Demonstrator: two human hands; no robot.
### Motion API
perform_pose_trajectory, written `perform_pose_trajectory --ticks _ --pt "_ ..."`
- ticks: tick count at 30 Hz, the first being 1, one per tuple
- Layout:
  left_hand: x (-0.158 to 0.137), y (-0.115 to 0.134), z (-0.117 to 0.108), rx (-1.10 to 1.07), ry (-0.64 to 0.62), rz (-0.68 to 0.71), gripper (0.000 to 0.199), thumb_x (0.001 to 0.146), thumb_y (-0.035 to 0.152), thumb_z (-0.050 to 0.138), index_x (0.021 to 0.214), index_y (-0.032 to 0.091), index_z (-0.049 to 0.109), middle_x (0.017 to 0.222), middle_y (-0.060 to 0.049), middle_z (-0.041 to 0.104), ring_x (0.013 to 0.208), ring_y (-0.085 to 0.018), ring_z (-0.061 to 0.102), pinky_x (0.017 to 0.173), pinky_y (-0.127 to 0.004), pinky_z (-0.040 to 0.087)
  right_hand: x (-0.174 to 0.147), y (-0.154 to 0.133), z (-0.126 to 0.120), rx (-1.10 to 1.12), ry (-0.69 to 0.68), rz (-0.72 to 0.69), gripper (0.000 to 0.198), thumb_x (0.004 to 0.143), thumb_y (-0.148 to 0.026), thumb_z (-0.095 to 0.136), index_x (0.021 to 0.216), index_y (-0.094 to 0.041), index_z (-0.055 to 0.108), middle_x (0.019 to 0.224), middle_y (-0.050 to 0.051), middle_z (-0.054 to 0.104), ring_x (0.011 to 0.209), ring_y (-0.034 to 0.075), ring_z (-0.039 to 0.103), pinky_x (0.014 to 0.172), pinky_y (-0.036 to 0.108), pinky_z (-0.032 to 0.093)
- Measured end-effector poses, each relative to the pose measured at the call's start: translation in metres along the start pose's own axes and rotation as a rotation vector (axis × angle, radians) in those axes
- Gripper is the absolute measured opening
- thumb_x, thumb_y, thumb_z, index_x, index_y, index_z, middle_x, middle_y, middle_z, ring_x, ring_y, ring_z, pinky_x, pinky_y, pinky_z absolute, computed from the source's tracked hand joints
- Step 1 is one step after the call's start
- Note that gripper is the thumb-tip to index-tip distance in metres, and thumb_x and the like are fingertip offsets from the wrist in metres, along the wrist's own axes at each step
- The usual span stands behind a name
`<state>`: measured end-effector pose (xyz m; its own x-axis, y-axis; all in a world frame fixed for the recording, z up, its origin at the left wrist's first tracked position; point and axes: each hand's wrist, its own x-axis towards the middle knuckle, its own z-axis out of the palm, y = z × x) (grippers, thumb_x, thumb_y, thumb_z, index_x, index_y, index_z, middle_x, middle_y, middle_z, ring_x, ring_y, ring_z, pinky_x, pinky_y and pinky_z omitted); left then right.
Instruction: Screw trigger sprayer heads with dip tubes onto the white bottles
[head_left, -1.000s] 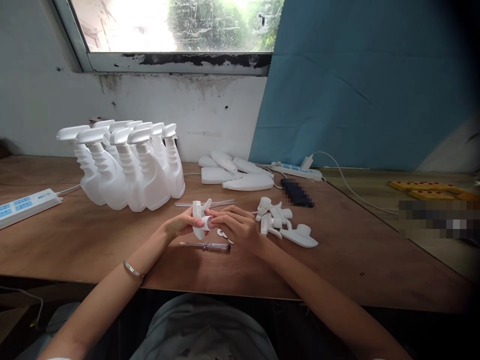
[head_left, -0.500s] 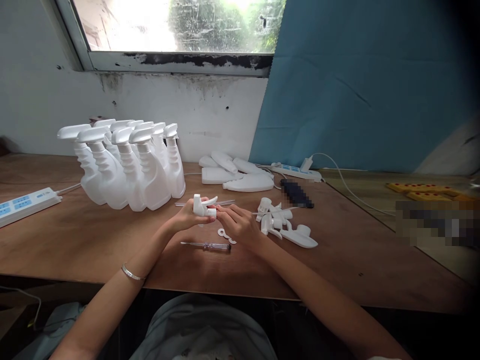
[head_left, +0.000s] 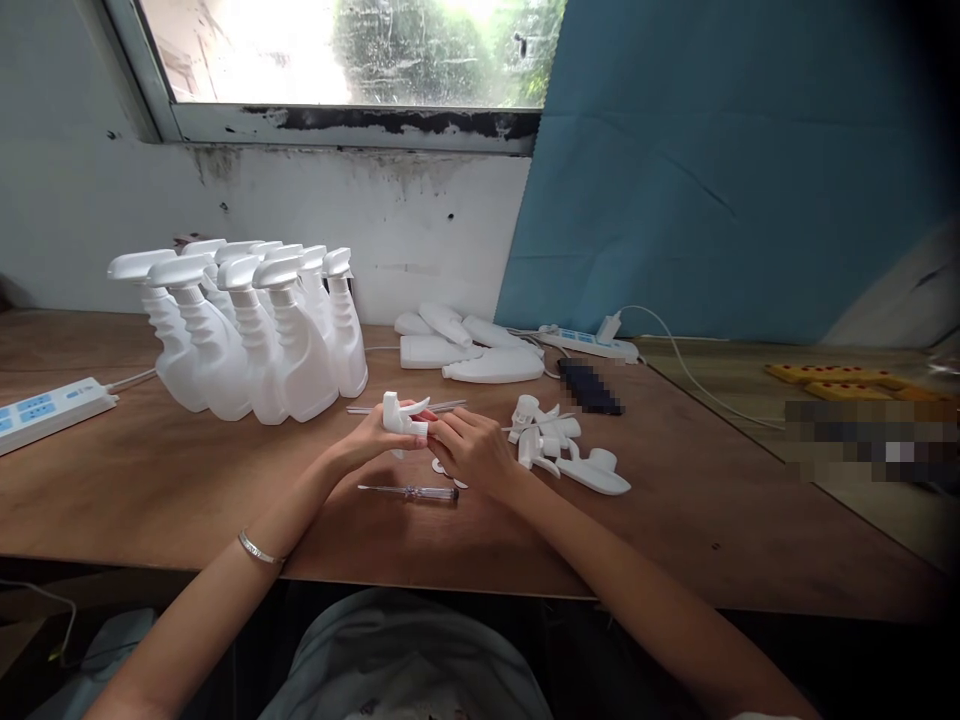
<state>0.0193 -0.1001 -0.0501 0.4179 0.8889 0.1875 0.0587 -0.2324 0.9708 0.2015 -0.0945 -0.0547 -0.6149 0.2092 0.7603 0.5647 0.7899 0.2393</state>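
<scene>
My left hand [head_left: 367, 438] is closed around a white trigger spray head [head_left: 394, 415], which lies on its side with its trigger pointing right. At the screw collar of the spray head, the fingers of my right hand [head_left: 476, 452] are pinched together; whatever they hold is hidden. Below my right hand, small white ring gaskets [head_left: 439, 466] lie on the table, partly covered. A screwdriver with a clear handle [head_left: 431, 493] rests nearer to me. Thin clear tubes [head_left: 360, 410] lie behind my hands.
Several white spray bottles [head_left: 300, 350] stand at the left, beside a power strip [head_left: 56, 412]. Empty white bottles [head_left: 495, 365] lie at the back. More spray heads [head_left: 600, 472] are piled on the right, near a dark phone-like object [head_left: 589, 385]. Another power strip [head_left: 589, 343] sits behind.
My right hand has shifted slightly over the gaskets and covers more of them. The spray head stays in my left hand. The whole view has drifted a little.
</scene>
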Motion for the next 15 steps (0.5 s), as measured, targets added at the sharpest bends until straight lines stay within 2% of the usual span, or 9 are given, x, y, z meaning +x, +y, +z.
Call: perform_pose_trajectory --ticks 5,11,15 --pt "-0.001 0.002 0.000 -0.001 -0.038 -0.037 0.033 0.064 0.024 0.071 0.095 0.013 0.066 0.076 -0.002 0.061 0.072 -0.014 0.053 0.064 -0.023 0.041 -0.002 -0.002 0.003 0.023 0.101 -0.038 0.016 0.085 -0.016 0.046 0.076 -0.017 0.059 0.071 0.000 0.068 0.053 0.009 0.051 0.052 0.024 0.030" --pt "-0.003 0.013 0.005 -0.010 -0.037 -0.041 0.028 0.060 0.021 0.072 0.086 0.012 0.067 0.069 0.000 0.059 0.066 -0.012 0.051 0.060 -0.022 0.041 -0.005 -0.005 0.004 0.000 0.110 -0.026 0.023 0.084 -0.017 0.046 0.063 -0.017 0.056 0.053 -0.003 0.060 0.047 0.008 0.047 0.048 0.024 0.026" --pt "-0.003 0.013 0.011 -0.040 0.007 -0.006 0.025 0.059 0.021 0.073 0.080 0.012 0.064 0.070 0.000 0.057 0.066 -0.012 0.051 0.060 -0.022 0.041 -0.003 -0.005 0.003 -0.060 0.127 -0.023 0.026 0.083 -0.017 0.047 0.058 -0.018 0.054 0.047 -0.004 0.054 0.045 0.008 0.043 0.047 0.024 0.024"
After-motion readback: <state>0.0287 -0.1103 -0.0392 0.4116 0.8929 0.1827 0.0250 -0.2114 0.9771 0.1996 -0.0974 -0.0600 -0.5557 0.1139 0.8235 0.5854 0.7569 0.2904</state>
